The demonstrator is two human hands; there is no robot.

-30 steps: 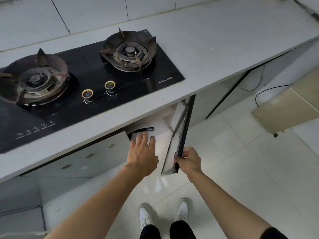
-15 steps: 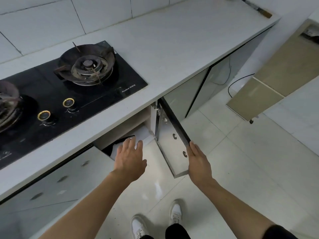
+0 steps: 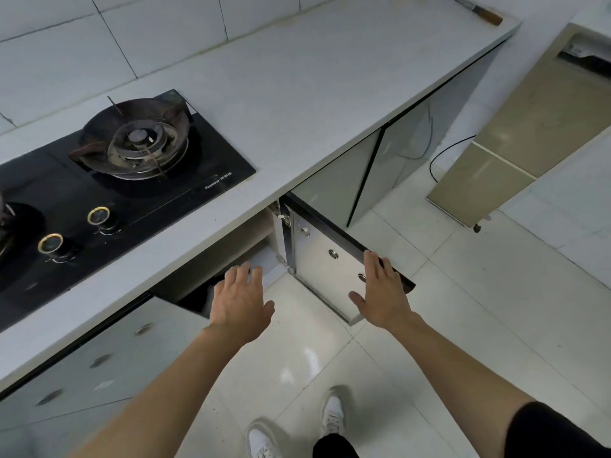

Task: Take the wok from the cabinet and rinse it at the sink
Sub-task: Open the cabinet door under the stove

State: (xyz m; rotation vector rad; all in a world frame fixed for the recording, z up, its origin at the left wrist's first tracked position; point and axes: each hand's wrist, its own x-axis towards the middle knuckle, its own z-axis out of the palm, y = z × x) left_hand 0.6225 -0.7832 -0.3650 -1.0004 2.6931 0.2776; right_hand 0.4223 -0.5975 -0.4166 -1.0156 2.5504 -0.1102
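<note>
Reaching toward the open cabinet [image 3: 231, 256] under the bench [image 3: 297, 94], your left hand [image 3: 241, 302] hangs at the opening, fingers [image 3: 243, 276] straight and spread, holding nothing. Your right hand [image 3: 383, 292] rests flat against the cabinet door [image 3: 327, 269], fingers extended along its top edge, gripping nothing. Risk: the door may swing back onto your left arm if the right hand lets go; the bench overhang hides the interior, so a blind grab could miss. Wok: only a dark shape [image 3: 198, 295] shows inside the opening; whether that is it, you cannot tell.
</note>
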